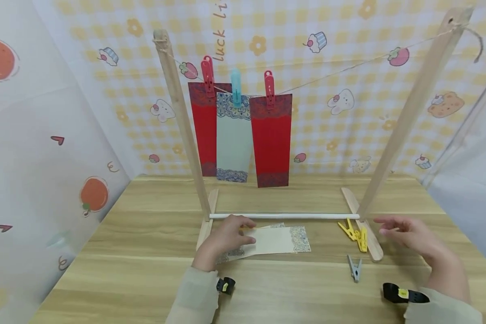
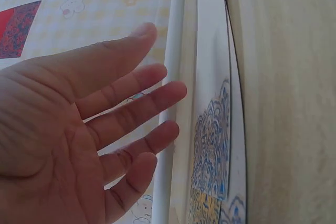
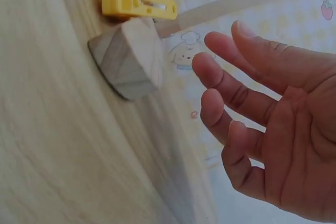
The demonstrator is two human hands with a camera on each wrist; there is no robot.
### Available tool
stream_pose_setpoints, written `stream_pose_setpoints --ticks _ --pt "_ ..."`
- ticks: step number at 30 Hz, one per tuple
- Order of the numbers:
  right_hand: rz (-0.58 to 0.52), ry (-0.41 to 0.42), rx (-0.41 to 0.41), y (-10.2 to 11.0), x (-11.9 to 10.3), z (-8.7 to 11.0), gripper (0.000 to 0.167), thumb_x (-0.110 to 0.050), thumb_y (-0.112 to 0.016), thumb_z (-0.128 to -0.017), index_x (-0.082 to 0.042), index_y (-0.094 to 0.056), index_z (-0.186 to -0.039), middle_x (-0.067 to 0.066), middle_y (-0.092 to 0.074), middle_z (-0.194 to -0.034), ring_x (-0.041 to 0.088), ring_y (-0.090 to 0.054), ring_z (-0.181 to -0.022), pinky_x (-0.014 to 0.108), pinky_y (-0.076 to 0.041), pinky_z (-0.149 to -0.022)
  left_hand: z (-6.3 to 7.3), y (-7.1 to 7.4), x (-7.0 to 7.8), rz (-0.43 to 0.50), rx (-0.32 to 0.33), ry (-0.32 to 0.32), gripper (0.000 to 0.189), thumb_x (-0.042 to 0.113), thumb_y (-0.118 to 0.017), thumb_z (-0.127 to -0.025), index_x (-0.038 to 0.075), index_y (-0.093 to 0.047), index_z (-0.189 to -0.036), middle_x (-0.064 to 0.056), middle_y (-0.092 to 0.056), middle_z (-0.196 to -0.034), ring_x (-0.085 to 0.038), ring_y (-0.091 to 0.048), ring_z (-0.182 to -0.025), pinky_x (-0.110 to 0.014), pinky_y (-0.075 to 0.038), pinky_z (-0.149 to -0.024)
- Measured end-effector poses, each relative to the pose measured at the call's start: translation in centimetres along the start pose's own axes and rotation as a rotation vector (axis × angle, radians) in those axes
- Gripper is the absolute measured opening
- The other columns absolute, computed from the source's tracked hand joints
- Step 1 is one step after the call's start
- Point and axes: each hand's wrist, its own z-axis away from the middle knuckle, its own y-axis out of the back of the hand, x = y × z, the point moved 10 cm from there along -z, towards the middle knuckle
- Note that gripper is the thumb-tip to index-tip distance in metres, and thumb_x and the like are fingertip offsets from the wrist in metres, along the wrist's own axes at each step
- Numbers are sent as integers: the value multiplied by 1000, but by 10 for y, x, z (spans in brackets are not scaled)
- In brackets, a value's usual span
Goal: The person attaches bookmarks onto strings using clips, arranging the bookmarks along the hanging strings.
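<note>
My left hand (image 1: 228, 238) hovers over the left end of some pale cards (image 1: 273, 240) with blue patterned ends, lying overlapped on the table. In the left wrist view its relaxed fingers (image 2: 149, 100) hold nothing, beside the cards (image 2: 212, 51). Loosely bent and with nothing in it, my right hand (image 1: 415, 236) is to the right of the rack's right wooden foot (image 1: 373, 247). Two yellow clothespins (image 1: 362, 239) lie by that foot, one partly on it. Nearer the front is a grey clothespin (image 1: 355, 268).
A string (image 1: 328, 75) spans two wooden posts (image 1: 413, 103). From it hang a red card (image 1: 202, 135), a pale card (image 1: 232, 139) and another red card (image 1: 271, 148), pinned by red and blue clothespins (image 1: 236, 85). A white rod (image 1: 283, 216) joins the posts low down.
</note>
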Motion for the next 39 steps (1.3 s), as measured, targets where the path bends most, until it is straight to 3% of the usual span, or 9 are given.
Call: stream_pose_setpoints --ticks 7,13,22,28,34,39 --pt "-66 -36 -95 -12 10 -1 44 -18 -63 -97 5 -55 -134 2 -59 -103 11 -52 -72 26 -47 -59 1 2 -6 -77 9 32 47 13 -82 -80 3 -68 -124 -15 -60 -131 -41 -43 -133 -55 -44 -105" --pt "-83 -35 -123 -17 7 -2 43 -16 -66 -95 6 -57 -131 0 -59 -98 12 -51 -70 26 -45 -57 3 2 -7 -122 -15 67 51 16 -86 -76 7 -69 -124 -15 -56 -133 -35 -44 -123 -55 -47 -96" --pt "-47 24 -140 -26 -2 -6 46 -13 -68 -92 8 -56 -131 1 -54 -88 8 -47 -67 24 -42 -56 5 -4 -13 -202 -24 149 61 21 -89 -71 19 -67 -127 -11 -56 -130 -38 -36 -123 -63 -33 -98" --pt "23 53 -136 -30 -8 -12 41 -16 -65 -95 6 -59 -129 2 -52 -89 6 -44 -70 23 -40 -58 6 -8 -14 -209 -32 146 64 17 -91 -67 20 -65 -126 -10 -54 -126 -33 -40 -119 -65 -34 -94" --pt "78 9 -111 -31 -10 -17 43 -21 -67 -94 5 -60 -128 4 -56 -89 9 -45 -72 24 -40 -60 7 -9 -11 -209 -36 139 64 13 -91 -68 20 -64 -126 -7 -55 -119 -30 -42 -116 -56 -34 -86" --pt "77 -15 -93 -31 -13 -20 35 -17 -68 -93 5 -64 -120 8 -60 -95 15 -49 -81 26 -43 -65 5 -9 -8 -227 -38 129 65 13 -91 -68 20 -63 -126 -6 -56 -118 -30 -42 -116 -50 -34 -80"
